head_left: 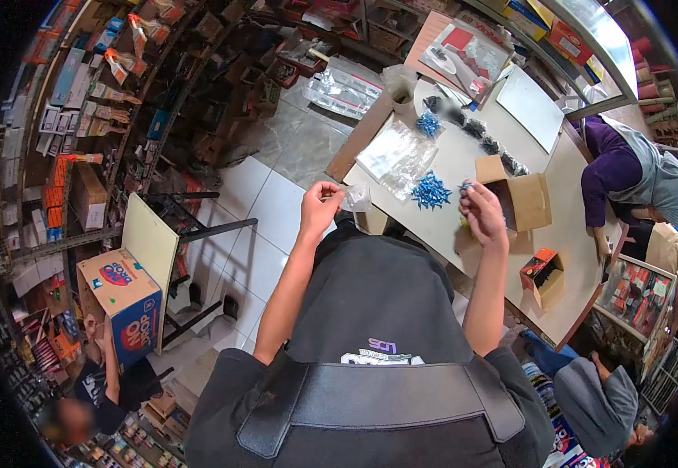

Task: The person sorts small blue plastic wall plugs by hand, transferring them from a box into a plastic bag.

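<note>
Black strap (390, 402) over a dark shirt (378, 292), both hands working at the surface (577, 195).
Clear bag (357, 198) pinched in the left hand's (322, 207) grip, by the surface's edge; the right hand's (485, 216) grip is narrow, seemingly on a small blue piece (465, 185), between blue pile (431, 191) and open carton (532, 201). Bagging looks in hand; next calls for an opened bag mouth.
</note>
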`<state>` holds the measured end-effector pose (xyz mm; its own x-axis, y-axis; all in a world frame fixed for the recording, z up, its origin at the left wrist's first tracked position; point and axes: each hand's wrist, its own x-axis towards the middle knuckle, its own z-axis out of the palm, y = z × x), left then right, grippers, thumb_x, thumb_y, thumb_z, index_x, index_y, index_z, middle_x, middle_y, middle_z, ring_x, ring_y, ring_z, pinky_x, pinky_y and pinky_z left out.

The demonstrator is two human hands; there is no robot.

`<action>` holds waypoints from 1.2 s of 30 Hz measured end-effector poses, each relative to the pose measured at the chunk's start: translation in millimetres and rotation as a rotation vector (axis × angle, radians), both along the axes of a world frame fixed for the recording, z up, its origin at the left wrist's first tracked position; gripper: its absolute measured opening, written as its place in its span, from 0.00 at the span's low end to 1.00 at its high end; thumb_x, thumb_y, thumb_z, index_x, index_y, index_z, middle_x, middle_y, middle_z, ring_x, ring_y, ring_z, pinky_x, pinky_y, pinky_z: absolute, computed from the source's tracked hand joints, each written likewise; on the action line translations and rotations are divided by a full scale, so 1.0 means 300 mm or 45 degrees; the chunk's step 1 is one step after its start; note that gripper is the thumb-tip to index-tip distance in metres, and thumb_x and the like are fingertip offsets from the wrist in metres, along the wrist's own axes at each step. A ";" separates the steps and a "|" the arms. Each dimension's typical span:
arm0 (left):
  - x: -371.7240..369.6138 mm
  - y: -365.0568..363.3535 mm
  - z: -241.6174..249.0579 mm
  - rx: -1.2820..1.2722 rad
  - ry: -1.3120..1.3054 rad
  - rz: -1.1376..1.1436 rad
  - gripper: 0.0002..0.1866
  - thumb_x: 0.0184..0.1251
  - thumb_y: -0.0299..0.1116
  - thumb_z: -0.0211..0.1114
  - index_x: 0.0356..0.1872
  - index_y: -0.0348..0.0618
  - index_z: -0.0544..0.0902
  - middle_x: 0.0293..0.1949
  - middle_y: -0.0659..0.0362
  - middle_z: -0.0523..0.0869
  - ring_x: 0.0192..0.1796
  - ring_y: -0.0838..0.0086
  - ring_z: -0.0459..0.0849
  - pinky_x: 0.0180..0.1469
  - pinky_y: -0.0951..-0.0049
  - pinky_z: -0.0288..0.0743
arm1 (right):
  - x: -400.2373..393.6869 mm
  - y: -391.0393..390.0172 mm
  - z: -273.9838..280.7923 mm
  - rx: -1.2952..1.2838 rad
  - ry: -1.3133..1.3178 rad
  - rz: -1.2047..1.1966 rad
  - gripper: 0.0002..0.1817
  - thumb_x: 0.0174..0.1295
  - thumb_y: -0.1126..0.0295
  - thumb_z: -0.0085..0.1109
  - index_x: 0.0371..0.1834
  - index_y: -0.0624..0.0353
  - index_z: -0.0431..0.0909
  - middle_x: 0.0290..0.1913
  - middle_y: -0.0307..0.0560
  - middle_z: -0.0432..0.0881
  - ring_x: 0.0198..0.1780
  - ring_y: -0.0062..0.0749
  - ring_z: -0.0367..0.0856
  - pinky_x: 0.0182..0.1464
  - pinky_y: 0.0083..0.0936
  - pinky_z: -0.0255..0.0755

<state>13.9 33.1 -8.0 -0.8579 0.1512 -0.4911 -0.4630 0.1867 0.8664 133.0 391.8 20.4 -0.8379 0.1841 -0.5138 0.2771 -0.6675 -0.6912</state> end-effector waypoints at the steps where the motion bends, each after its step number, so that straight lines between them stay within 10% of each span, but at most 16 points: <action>1: 0.002 0.004 -0.003 0.006 0.000 -0.007 0.07 0.66 0.27 0.71 0.42 0.40 0.82 0.39 0.62 0.84 0.37 0.79 0.82 0.38 0.76 0.80 | -0.009 -0.015 -0.020 0.047 -0.044 0.029 0.11 0.74 0.71 0.60 0.54 0.65 0.78 0.37 0.39 0.79 0.35 0.20 0.75 0.37 0.19 0.70; 5: 0.017 0.033 0.003 -0.001 -0.001 -0.008 0.07 0.67 0.27 0.71 0.42 0.41 0.82 0.39 0.62 0.84 0.37 0.80 0.82 0.38 0.76 0.80 | -0.043 -0.095 -0.139 0.844 -0.216 0.281 0.14 0.69 0.68 0.63 0.51 0.67 0.84 0.32 0.38 0.84 0.33 0.18 0.79 0.36 0.20 0.74; 10: 0.037 0.065 0.005 0.012 -0.007 -0.035 0.07 0.67 0.27 0.71 0.42 0.41 0.82 0.39 0.62 0.84 0.37 0.80 0.82 0.39 0.77 0.79 | -0.065 -0.175 -0.253 1.510 -0.326 0.274 0.12 0.64 0.70 0.63 0.47 0.65 0.85 0.36 0.61 0.88 0.38 0.45 0.89 0.44 0.36 0.81; 13: 0.045 0.080 -0.001 0.029 -0.007 -0.019 0.07 0.67 0.27 0.71 0.42 0.40 0.83 0.39 0.62 0.84 0.36 0.80 0.82 0.39 0.76 0.79 | -0.077 -0.193 -0.238 1.585 -0.243 0.235 0.11 0.63 0.72 0.61 0.46 0.65 0.84 0.38 0.64 0.88 0.41 0.54 0.89 0.45 0.40 0.81; 21: 0.075 0.122 0.001 0.023 -0.002 0.015 0.07 0.67 0.27 0.71 0.43 0.39 0.83 0.38 0.61 0.84 0.35 0.79 0.82 0.38 0.76 0.80 | -0.064 -0.169 -0.201 1.445 -0.218 0.253 0.15 0.64 0.74 0.61 0.54 0.61 0.84 0.33 0.54 0.87 0.34 0.36 0.86 0.39 0.30 0.78; 33: 0.133 0.201 0.025 -0.019 0.016 0.062 0.06 0.67 0.27 0.71 0.41 0.38 0.83 0.38 0.61 0.84 0.34 0.79 0.82 0.38 0.76 0.80 | -0.099 -0.245 -0.159 1.463 -0.027 0.810 0.26 0.64 0.67 0.58 0.67 0.57 0.77 0.42 0.69 0.86 0.47 0.63 0.85 0.53 0.49 0.78; 36: 0.148 0.206 0.034 -0.015 0.033 0.089 0.06 0.67 0.27 0.70 0.40 0.38 0.83 0.35 0.62 0.84 0.33 0.81 0.81 0.36 0.76 0.79 | -0.125 -0.273 -0.217 1.716 0.037 0.802 0.30 0.63 0.66 0.58 0.71 0.52 0.75 0.35 0.65 0.86 0.39 0.56 0.87 0.46 0.43 0.80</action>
<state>58.3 95.1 2.1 -0.8785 0.0850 -0.4700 -0.4528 0.1652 0.8762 95.4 310.1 -44.6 -0.9652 0.1080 -0.2381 0.2458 0.6847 -0.6861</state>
